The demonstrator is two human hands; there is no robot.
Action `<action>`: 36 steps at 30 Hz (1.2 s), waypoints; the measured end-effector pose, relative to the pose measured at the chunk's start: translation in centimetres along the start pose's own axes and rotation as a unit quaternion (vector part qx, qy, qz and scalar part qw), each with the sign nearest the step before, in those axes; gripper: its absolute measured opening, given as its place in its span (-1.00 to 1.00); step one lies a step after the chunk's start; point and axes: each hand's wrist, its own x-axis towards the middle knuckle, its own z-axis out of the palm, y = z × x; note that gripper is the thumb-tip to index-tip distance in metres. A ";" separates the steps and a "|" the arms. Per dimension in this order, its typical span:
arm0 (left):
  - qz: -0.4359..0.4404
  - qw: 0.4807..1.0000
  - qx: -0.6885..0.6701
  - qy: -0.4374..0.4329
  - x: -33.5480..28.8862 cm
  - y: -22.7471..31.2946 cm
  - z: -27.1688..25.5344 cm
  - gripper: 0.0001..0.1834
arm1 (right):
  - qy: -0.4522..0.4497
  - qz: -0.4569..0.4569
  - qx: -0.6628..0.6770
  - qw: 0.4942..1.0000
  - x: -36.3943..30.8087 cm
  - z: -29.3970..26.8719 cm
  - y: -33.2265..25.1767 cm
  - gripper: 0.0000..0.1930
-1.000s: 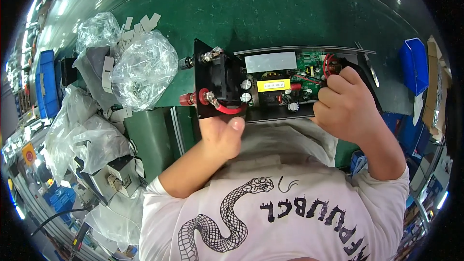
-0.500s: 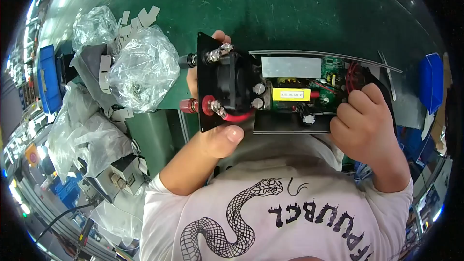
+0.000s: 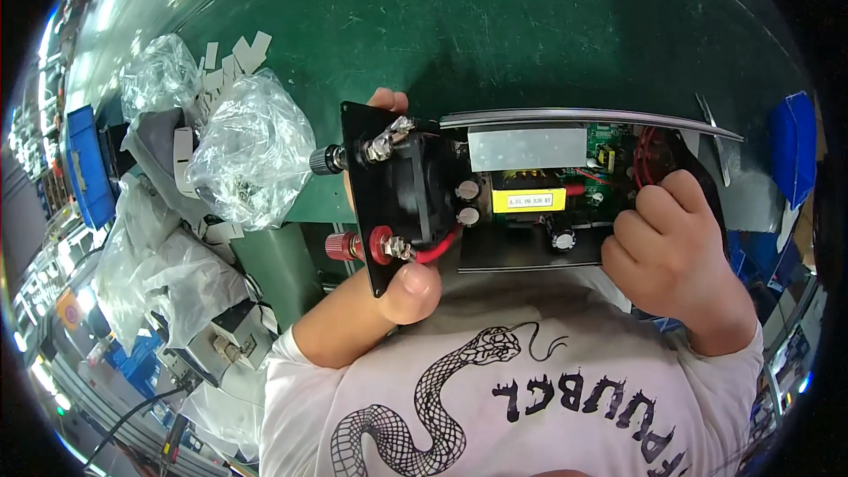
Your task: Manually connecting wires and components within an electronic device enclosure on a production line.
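Note:
An opened power inverter lies across in front of me, its long black housing (image 3: 521, 258) showing a green circuit board (image 3: 606, 134), capacitors and a yellow-wrapped transformer (image 3: 528, 200). At its left end stands a black end plate (image 3: 360, 203) with a fan (image 3: 415, 185), a black binding post (image 3: 327, 160) and a red binding post (image 3: 343, 246). My left hand (image 3: 411, 293) is closed round this plate, thumb at the near edge, fingertips past the far edge. My right hand (image 3: 662, 234) is closed at the housing's right end, beside red wires (image 3: 649, 155); its fingertips are hidden.
Clear plastic bags (image 3: 252, 155) and small white cards (image 3: 252, 53) lie to the left on the green table (image 3: 530, 26). Metal tweezers (image 3: 714, 137) lie just beyond the housing's right end. Blue bins (image 3: 791, 150) stand at the sides.
The end plate has come nearer to me and slightly left, and the inverter is a little lower in view. More of the binding posts shows. Both hands keep their hold; the view has shifted slightly.

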 end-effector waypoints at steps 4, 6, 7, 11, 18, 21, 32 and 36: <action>0.035 0.999 -0.005 -0.014 0.2 -0.5 -0.1 0.29 | -0.034 -0.004 -0.018 0.999 -0.2 -0.5 -0.1 -0.86; 0.038 0.999 -0.003 -0.017 0.2 -0.4 -0.1 0.28 | -0.028 -0.004 -0.017 0.999 -0.1 -0.2 0.0 -0.86; 0.021 1.000 0.000 -0.013 0.3 0.1 0.2 0.29 | -0.027 -0.003 -0.015 1.000 -0.1 -0.2 -0.1 -0.86; 0.099 0.989 0.014 -0.110 0.4 -0.6 -0.9 0.31 | -0.032 -0.003 -0.009 0.999 0.0 -0.3 -0.1 -0.87; 0.090 0.994 0.028 -0.058 -0.1 -0.4 0.0 0.42 | -0.008 0.004 -0.005 1.000 0.1 -0.1 -0.2 -0.81; 0.149 0.979 0.073 -0.118 0.2 -0.9 -1.0 0.40 | 0.002 0.013 0.004 1.000 0.1 -0.1 -0.3 -0.82; 0.137 0.944 0.250 -0.170 0.3 0.6 -0.4 0.33 | 0.043 0.002 0.007 0.999 -0.7 0.7 -0.2 -0.85; 0.134 0.943 0.245 -0.180 0.4 1.1 0.2 0.33 | 0.056 0.005 0.002 0.998 -0.9 1.0 -0.2 -0.85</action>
